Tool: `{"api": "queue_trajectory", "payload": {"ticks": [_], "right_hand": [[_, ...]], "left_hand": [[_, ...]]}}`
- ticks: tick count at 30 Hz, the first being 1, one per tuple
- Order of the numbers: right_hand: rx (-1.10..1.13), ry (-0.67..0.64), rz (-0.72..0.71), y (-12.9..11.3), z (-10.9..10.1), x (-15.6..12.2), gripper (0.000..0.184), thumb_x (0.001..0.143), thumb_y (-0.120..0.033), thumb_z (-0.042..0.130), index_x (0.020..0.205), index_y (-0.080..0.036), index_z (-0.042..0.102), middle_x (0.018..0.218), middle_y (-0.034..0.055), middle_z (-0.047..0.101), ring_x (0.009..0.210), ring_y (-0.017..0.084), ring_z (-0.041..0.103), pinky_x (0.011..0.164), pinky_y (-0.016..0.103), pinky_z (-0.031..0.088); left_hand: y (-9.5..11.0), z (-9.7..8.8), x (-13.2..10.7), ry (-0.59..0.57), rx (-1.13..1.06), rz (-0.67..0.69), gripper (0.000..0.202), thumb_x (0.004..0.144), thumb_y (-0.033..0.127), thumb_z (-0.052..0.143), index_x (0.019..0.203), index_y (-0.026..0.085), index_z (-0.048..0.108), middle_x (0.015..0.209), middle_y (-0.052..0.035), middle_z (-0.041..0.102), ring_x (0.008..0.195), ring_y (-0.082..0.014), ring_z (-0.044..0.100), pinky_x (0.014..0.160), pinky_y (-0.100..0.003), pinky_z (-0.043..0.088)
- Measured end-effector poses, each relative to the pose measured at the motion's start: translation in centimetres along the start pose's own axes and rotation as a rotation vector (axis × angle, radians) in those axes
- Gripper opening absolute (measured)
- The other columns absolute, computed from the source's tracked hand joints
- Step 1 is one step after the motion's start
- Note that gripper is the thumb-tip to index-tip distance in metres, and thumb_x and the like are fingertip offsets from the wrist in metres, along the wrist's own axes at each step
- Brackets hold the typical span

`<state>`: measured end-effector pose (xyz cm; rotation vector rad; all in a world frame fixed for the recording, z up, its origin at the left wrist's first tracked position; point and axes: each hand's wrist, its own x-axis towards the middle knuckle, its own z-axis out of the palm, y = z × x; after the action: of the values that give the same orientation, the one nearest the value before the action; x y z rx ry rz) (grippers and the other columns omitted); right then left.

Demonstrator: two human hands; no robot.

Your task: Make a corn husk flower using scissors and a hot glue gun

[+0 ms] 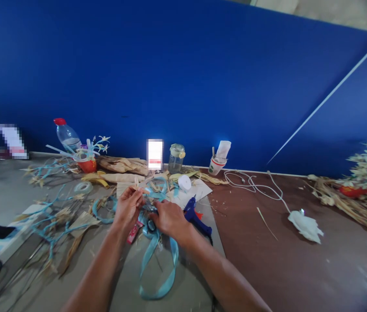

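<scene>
My left hand (129,207) is closed, with thumb and fingertips pinching a small pale piece that looks like dried husk (136,183). Close beside it, my right hand (171,220) is wrapped round what look like scissors; a dark finger ring (151,225) shows below the hand, and the blades are partly hidden between the hands. Beneath both hands, a light blue ribbon (167,286) trails in a loop towards me. A small red and pink packet (133,232) lies under my left wrist. The blue glue gun (197,219) rests just right of my right hand.
Blue-wrapped stems (52,240) and a power strip (14,236) lie at left. Behind stand a bottle (67,133), a red cup (88,164), a lit phone (155,154), a glass jar (176,159) and a paper cup (217,165). Cable (268,197) and dried husks (329,197) lie right.
</scene>
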<state>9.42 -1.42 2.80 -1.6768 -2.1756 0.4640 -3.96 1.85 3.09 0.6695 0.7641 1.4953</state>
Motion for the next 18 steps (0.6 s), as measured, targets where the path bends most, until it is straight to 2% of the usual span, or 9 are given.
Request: {"api": "queue_trajectory", "payload": {"ticks": [2, 4, 7, 10, 15, 18], "right_hand": [[0.080, 0.112, -0.049, -0.3, -0.4, 0.1, 0.021, 0.084, -0.029, 0.053, 0.097, -0.017, 0.065, 0.094, 0.0134, 0.065, 0.083, 0.024, 0.064, 0.072, 0.033, 0.048], [0.229, 0.276, -0.107, -0.4, -0.8, 0.4, 0.022, 0.086, -0.024, 0.049, 0.099, -0.017, 0.065, 0.099, 0.0130, 0.063, 0.092, 0.023, 0.061, 0.080, 0.033, 0.047], [0.445, 0.452, -0.146, -0.3, -1.1, 0.8, 0.020, 0.086, -0.020, 0.049, 0.098, -0.017, 0.065, 0.099, 0.0111, 0.060, 0.095, 0.020, 0.058, 0.084, 0.032, 0.047], [0.523, 0.480, -0.144, -0.2, -1.0, 1.0, 0.018, 0.084, -0.019, 0.051, 0.093, -0.017, 0.066, 0.095, 0.0099, 0.061, 0.090, 0.019, 0.058, 0.080, 0.031, 0.048], [0.515, 0.409, -0.130, -0.1, -0.9, 1.1, 0.016, 0.081, -0.013, 0.052, 0.085, -0.019, 0.067, 0.086, 0.0062, 0.066, 0.085, 0.018, 0.059, 0.080, 0.031, 0.047], [0.553, 0.388, -0.123, 0.0, -1.5, 1.2, 0.018, 0.080, -0.012, 0.051, 0.082, -0.019, 0.068, 0.081, 0.0043, 0.066, 0.082, 0.017, 0.060, 0.079, 0.029, 0.046]], "left_hand": [[0.1, 0.1, -0.1, 0.023, 0.018, -0.031, 0.025, 0.058, 0.017, 0.080, 0.063, 0.014, 0.056, 0.052, 0.0064, 0.050, 0.040, -0.0012, 0.037, 0.042, -0.014, 0.035], [0.1, 0.3, -0.3, 0.039, 0.043, -0.061, 0.026, 0.057, 0.019, 0.081, 0.064, 0.014, 0.057, 0.055, 0.0053, 0.054, 0.042, -0.0019, 0.041, 0.043, -0.015, 0.037], [-0.2, 0.6, -0.6, 0.010, 0.053, -0.083, 0.028, 0.055, 0.021, 0.082, 0.063, 0.014, 0.057, 0.056, 0.0046, 0.055, 0.043, -0.0029, 0.044, 0.043, -0.015, 0.038], [-0.8, 0.8, -0.9, -0.053, 0.049, -0.119, 0.026, 0.057, 0.021, 0.081, 0.066, 0.014, 0.057, 0.057, 0.0045, 0.055, 0.044, -0.0031, 0.044, 0.042, -0.014, 0.035], [-1.5, 0.8, -1.1, -0.132, 0.016, -0.179, 0.023, 0.061, 0.020, 0.079, 0.067, 0.014, 0.058, 0.057, 0.0052, 0.053, 0.041, -0.0011, 0.038, 0.041, -0.013, 0.031], [-1.3, 0.6, -1.1, -0.162, -0.048, -0.209, 0.020, 0.065, 0.020, 0.077, 0.069, 0.014, 0.058, 0.051, 0.0073, 0.046, 0.040, -0.0014, 0.035, 0.042, -0.014, 0.033]]}}
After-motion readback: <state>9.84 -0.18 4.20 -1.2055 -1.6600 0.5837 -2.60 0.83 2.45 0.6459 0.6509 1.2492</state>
